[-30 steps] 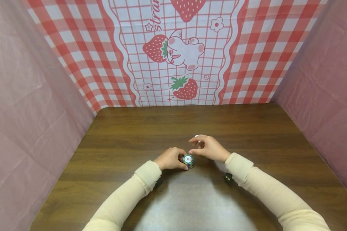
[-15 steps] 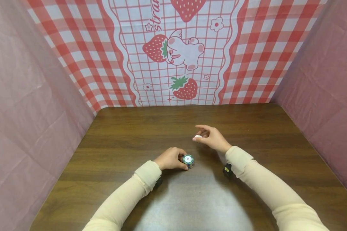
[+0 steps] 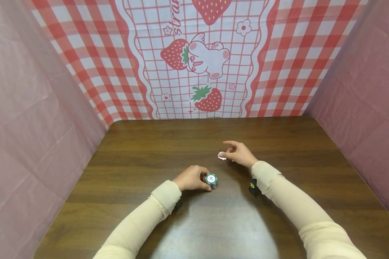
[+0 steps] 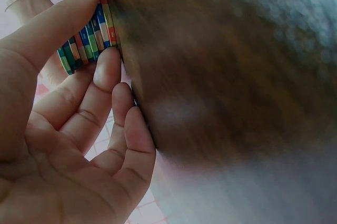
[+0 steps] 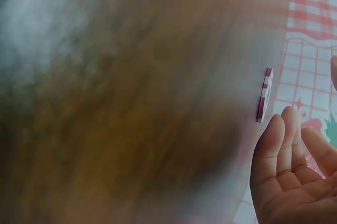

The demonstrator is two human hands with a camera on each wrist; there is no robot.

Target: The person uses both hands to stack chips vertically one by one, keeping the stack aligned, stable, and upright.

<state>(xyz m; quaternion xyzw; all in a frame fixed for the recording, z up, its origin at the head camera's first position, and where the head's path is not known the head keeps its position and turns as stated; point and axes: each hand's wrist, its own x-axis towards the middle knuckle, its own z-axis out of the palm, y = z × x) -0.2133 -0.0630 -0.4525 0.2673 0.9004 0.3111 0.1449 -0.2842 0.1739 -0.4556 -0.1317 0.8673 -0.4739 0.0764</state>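
My left hand [image 3: 191,177] grips a stack of poker chips [image 3: 211,179] from its left side. The top chip has a green edge and a white center. In the left wrist view the chips' colored edges [image 4: 87,39] show between thumb and fingers. Farther back, my right hand [image 3: 241,154] hovers over a single white-and-purple poker chip [image 3: 220,157]. That chip [image 5: 265,95] lies flat on the table in the right wrist view. The fingertips [image 5: 271,132] are beside it with a small gap, and the thumb, cut off at the frame edge, stands apart from it.
The brown wooden table [image 3: 142,144] extends around both hands. A red-checked strawberry cloth [image 3: 197,72] hangs behind it, and pink cloths hang at the left [image 3: 39,108] and right [image 3: 363,108]. A dark wrist camera [image 3: 253,187] sits under the right cuff.
My right hand has left the chip stack and moved back and to the right, to the white-and-purple chip. My left hand keeps its grip on the stack in the same place.
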